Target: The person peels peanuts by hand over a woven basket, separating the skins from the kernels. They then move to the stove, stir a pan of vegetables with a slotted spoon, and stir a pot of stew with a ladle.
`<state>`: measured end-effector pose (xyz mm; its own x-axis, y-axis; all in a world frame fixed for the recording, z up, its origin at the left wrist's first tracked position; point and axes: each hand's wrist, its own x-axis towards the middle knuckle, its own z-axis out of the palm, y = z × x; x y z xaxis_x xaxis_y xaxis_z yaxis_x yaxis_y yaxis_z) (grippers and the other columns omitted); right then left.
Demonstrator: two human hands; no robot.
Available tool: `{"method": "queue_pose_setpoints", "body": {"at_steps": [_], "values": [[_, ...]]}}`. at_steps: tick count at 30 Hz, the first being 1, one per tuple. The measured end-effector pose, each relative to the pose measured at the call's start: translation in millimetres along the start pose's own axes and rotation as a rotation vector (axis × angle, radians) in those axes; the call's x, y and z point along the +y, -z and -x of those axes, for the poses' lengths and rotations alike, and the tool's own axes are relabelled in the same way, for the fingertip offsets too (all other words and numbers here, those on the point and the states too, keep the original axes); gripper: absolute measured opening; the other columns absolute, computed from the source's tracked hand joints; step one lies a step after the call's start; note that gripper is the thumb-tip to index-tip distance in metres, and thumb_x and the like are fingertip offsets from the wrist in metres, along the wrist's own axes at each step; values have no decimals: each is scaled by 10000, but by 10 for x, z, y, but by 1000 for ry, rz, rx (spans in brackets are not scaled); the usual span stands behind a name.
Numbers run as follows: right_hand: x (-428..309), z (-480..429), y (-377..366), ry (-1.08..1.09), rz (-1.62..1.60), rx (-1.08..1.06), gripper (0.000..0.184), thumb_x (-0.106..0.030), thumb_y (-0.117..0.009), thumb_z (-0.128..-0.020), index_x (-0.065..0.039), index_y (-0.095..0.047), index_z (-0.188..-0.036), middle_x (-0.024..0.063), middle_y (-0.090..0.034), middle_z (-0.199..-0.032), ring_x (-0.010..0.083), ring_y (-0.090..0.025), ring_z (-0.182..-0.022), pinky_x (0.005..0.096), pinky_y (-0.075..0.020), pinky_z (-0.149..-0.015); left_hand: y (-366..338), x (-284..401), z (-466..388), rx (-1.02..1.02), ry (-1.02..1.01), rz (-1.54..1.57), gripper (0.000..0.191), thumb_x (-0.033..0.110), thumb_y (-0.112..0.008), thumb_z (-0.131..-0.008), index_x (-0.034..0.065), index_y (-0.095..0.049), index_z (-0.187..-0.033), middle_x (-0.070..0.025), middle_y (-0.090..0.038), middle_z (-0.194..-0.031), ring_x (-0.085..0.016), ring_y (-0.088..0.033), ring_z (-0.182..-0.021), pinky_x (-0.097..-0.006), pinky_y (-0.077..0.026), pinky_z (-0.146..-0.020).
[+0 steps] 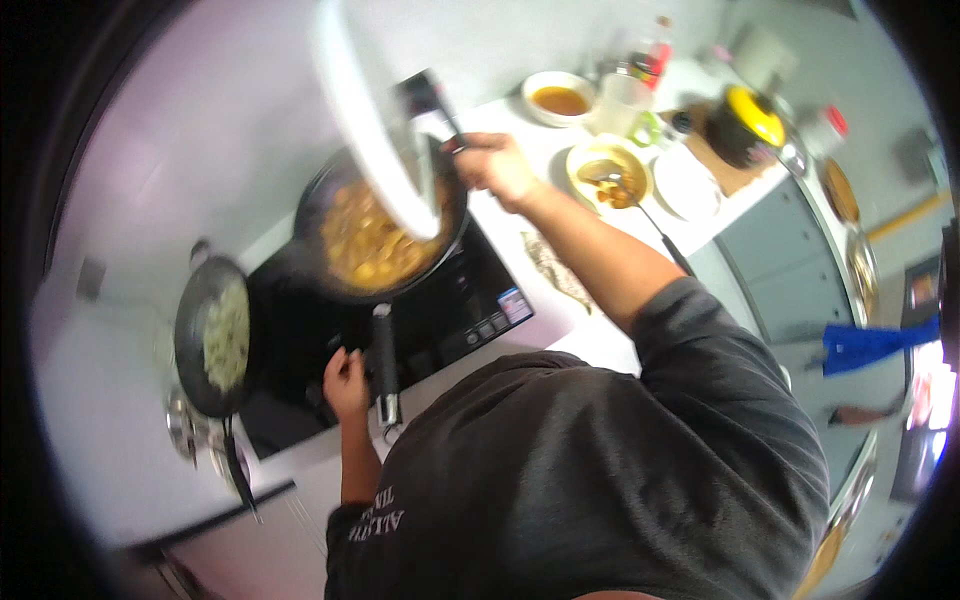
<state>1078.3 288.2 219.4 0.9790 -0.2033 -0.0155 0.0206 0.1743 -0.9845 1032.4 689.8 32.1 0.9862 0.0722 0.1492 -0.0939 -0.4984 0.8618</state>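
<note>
My right hand [493,169] grips the black handle of a lid [375,127] with a pale rim, blurred and tilted steeply on edge. Beneath the lid, a dark frying pan [371,289] stands on the black cooktop [442,300], holding a brown-yellow stew [367,247] with chunks in sauce. Part of the stew is hidden by the lid. The pan's black handle [385,352] points towards me. My left hand [347,386] hovers over the cooktop's near side, left of that handle; its fingers are loosely curled, with nothing visible in them.
At left, a second pan [187,352] holds pale green chopped food. On the right counter are a bowl of brown liquid [529,94], a bowl [577,161] with food and a ladle [660,232], a white plate [686,184], a patterned cloth [555,266] and a yellow-lidded pot [739,139].
</note>
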Motion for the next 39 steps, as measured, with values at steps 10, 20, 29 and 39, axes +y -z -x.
{"method": "queue_pose_setpoints", "body": {"at_steps": [10,20,29,39], "values": [[245,274,109,184,-104,16,324,-15,-552,-719,34,-590,-1036,22,-588,-848,94,-545,-751,231,-456,-693,107,1596,210,-606,652,381,301,296,-538,-910,41,-545,-1071,-113,-647,-788,-172,-609,-628,-284,-476,-544],[318,375,825,324,160,124,363,12,-526,-703,-34,-565,-1061,-29,-483,-777,75,-447,-688,224,-390,-617,108,1507,227,-617,848,660,252,212,-555,-895,94,-533,-1117,-49,-556,-694,-141,-521,-527,-262,-413,-457],[946,512,1559,258,322,300,254,68,-445,-665,-18,-502,-897,-14,-443,-773,99,-425,-714,214,-353,-655,75,1468,228,-602,854,711,268,185,-564,-882,66,-515,-1117,-73,-554,-690,-154,-524,-511,-266,-409,-443],[1643,-27,1406,283,416,468,273,24,-529,-619,-14,-533,-889,113,-531,-739,230,-517,-696,296,-426,-659,124,1346,198,-601,835,693,294,161,-579,-868,44,-514,-1130,-97,-576,-695,-178,-552,-496,-285,-424,-423]]}}
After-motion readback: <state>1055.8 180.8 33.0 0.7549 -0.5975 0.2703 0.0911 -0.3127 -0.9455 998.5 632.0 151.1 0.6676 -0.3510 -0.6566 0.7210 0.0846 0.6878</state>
